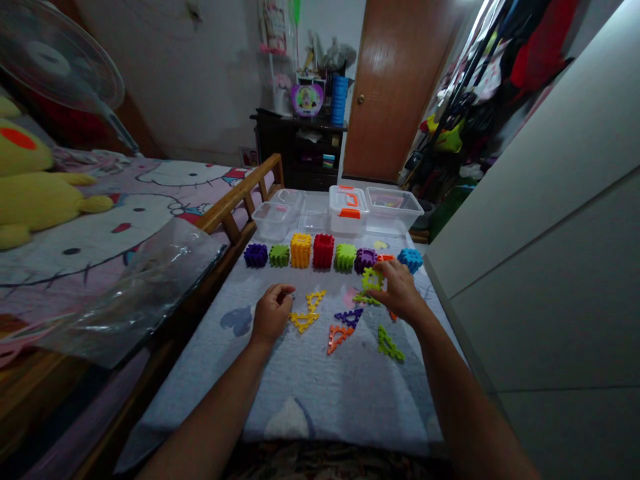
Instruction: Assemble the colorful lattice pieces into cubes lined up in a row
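My right hand (400, 290) pinches a light green square building piece (373, 279) with toothed edges between thumb and fingers, just above the cloth. Under it lies another green piece (367, 299), partly covered. My left hand (273, 313) rests on the cloth with loosely bent fingers, thumb and fingertips a little apart, and nothing visible in it. Two yellow triangle pieces (304, 323) lie just right of its fingers. Between the hands are a purple triangle (349, 317) and an orange triangle (340, 338). A green triangle (390, 344) lies nearer me on the right.
Behind the hands runs a row of stacked pieces, including a yellow stack (301, 251), a red stack (323, 251) and a blue stack (410, 260). Clear plastic bins (393, 210) and a lidded box (349, 208) stand at the far edge. A wooden bed rail (245, 190) borders the left.
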A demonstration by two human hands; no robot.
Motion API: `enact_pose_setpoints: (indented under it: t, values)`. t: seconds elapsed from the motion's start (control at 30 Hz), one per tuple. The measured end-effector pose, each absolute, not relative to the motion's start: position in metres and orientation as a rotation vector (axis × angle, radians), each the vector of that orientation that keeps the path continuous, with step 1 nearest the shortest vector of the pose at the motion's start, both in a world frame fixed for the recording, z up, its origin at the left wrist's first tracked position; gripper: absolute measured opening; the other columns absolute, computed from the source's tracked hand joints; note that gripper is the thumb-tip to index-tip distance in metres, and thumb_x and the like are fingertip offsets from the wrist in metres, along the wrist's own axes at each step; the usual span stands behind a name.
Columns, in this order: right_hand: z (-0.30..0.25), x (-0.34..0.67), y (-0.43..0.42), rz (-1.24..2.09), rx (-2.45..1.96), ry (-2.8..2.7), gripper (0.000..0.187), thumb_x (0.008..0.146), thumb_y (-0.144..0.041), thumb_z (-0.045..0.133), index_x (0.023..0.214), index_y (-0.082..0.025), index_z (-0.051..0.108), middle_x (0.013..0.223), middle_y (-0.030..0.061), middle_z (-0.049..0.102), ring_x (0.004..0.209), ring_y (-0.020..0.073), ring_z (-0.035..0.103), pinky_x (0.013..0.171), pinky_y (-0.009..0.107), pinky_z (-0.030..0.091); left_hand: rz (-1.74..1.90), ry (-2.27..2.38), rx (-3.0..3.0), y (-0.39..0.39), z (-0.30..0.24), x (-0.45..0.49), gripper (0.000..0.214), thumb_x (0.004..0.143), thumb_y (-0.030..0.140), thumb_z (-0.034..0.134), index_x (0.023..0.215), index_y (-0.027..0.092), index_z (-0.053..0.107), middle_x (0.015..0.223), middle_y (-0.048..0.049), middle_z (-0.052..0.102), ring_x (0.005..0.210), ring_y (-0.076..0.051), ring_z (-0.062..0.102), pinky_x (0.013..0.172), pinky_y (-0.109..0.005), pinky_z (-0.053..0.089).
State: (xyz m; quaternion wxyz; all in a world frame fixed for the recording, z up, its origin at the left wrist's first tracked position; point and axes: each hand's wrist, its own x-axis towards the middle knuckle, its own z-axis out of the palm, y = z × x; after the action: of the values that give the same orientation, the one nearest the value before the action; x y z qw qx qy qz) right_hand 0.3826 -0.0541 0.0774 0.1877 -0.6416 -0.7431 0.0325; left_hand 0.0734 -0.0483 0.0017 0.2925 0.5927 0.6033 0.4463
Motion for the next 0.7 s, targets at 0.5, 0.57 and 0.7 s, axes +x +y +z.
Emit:
enact_pose_setpoints:
  t: [0.5, 0.57, 0.7]
  values:
    - [0.105, 0.340, 0.052, 0.161, -2.005, -2.296, 0.051, 0.078, -0.039, 0.077, 0.125, -0.023, 0.064, 0.126, 0.0128, 0.060, 0.115, 0.0316, 0.052, 0.090, 0.039, 0.042, 1.181, 1.580, 1.591, -0.049, 0.007, 0.076, 0.021, 0.076, 0.031, 0.054, 0.085, 0.020, 0.069, 0.085, -0.0038, 0.071, 0.078, -0.019, 0.066, 0.076, -0.032, 0.053]
    - [0.104, 0.340, 0.054, 0.167, -2.011, -2.302, 0.052, 0.078, -0.039, 0.077, 0.125, -0.022, 0.064, 0.127, 0.0133, 0.060, 0.116, 0.0323, 0.052, 0.091, 0.041, 0.043, 1.181, 1.576, 1.593, -0.049, 0.008, 0.076, 0.020, 0.076, 0.031, 0.055, 0.085, 0.020, 0.069, 0.084, -0.0035, 0.071, 0.078, -0.019, 0.065, 0.076, -0.032, 0.053]
    - [0.102, 0.341, 0.057, 0.189, -1.995, -2.313, 0.053, 0.078, -0.036, 0.077, 0.127, -0.021, 0.062, 0.132, 0.0128, 0.060, 0.120, 0.0332, 0.052, 0.094, 0.042, 0.042, 1.181, 1.575, 1.598, -0.050, 0.009, 0.076, 0.021, 0.076, 0.031, 0.054, 0.085, 0.020, 0.069, 0.084, -0.0036, 0.070, 0.077, -0.020, 0.065, 0.076, -0.033, 0.053]
